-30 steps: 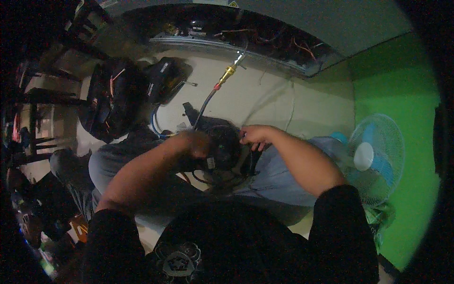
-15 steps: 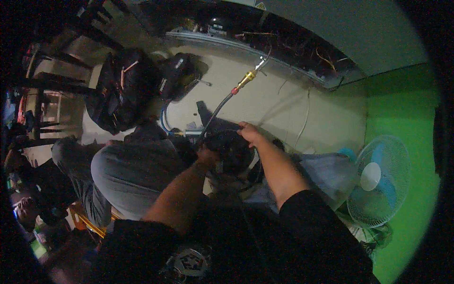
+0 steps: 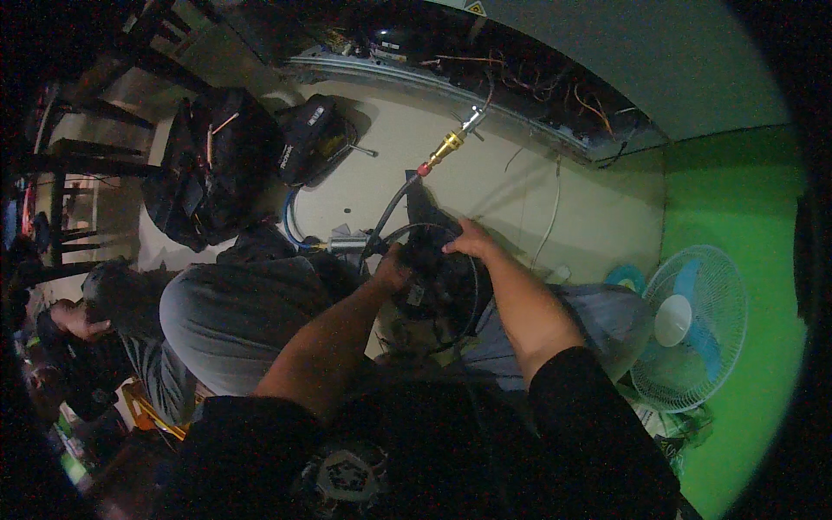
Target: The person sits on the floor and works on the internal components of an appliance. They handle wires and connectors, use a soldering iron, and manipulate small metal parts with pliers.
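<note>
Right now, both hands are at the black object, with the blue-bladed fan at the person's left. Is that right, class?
Not quite: the head view shows the blue-bladed fan at the person's right. The left hand and right hand are at the black object.

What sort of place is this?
It looks like a room, maybe in a home or small workshop: there's a fan by a green wall, a bag on the floor, and a hose with a gold fitting.

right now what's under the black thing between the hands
Past the edges of the black thing, pale floor and a grey trouser leg show. Whatever lies directly beneath is covered by its dark body, so I can't tell what it rests on.
</note>
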The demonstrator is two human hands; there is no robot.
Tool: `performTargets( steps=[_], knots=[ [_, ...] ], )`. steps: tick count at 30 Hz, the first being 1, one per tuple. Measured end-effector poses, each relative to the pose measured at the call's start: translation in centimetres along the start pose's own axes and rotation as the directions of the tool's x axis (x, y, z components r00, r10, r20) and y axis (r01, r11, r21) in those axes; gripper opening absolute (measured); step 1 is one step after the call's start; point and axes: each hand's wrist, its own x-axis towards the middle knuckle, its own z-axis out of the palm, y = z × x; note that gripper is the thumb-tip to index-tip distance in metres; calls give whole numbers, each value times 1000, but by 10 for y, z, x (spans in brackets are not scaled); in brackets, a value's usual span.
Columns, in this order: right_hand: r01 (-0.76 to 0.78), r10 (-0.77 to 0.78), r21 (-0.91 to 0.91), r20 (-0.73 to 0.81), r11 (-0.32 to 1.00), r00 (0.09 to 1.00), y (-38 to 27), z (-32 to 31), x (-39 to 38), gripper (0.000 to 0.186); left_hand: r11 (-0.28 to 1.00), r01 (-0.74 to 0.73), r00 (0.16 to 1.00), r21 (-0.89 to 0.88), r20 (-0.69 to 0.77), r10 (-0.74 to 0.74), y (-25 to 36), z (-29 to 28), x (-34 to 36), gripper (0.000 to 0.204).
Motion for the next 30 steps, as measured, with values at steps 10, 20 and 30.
performTargets(
  steps=[10, 20, 30],
  knots=[
    [-201, 206, 76, -64, 977, 976, -12, 20, -3, 82, 268, 418, 759, -868, 171, -629, -62, -4, -17, 33],
    [-400, 396, 817, 234, 415, 888, 34, 39, -27, 21, 491, 601, 685, -631, 90, -723, -55, -15, -29, 30],
    [40, -31, 54, -154, 998, 988, 72, 63, 0, 38, 898, 394, 919, 194, -96, -383, -120, 5, -30, 60]
  ],
)
